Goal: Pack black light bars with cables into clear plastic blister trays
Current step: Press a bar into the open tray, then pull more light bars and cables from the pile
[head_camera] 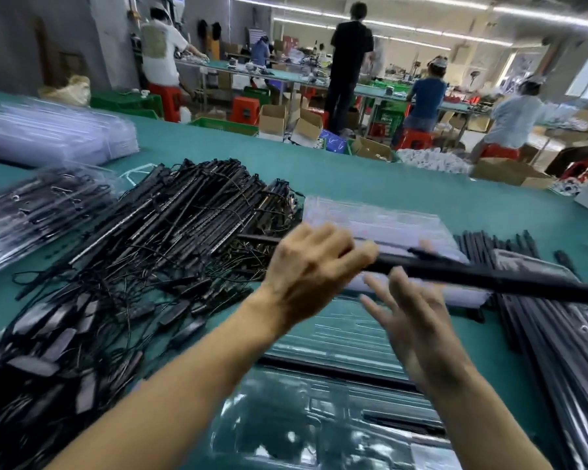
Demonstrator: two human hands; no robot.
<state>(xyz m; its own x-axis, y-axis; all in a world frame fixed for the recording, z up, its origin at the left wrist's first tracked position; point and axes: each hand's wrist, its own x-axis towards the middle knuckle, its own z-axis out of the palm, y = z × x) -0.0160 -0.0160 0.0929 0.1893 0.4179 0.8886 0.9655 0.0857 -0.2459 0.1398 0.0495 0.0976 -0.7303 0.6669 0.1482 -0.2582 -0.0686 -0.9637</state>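
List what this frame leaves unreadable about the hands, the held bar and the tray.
Head view, all four:
The light bar runs off the right edge, so its end is unseen.
The left hand: its own back hides the fingertips gripping the bar.
The right hand: motion blur leaves contact with the bar unclear.
The blister tray: blur and glare hide its compartments.

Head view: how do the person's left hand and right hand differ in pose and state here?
The left hand curls its fingers round the black light bar; the right hand has straight, spread fingers and holds nothing. The left hand shows its back, on the bar; the right hand sits below the bar in the picture, contact unclear through blur. Both are bare, above the clear blister tray.
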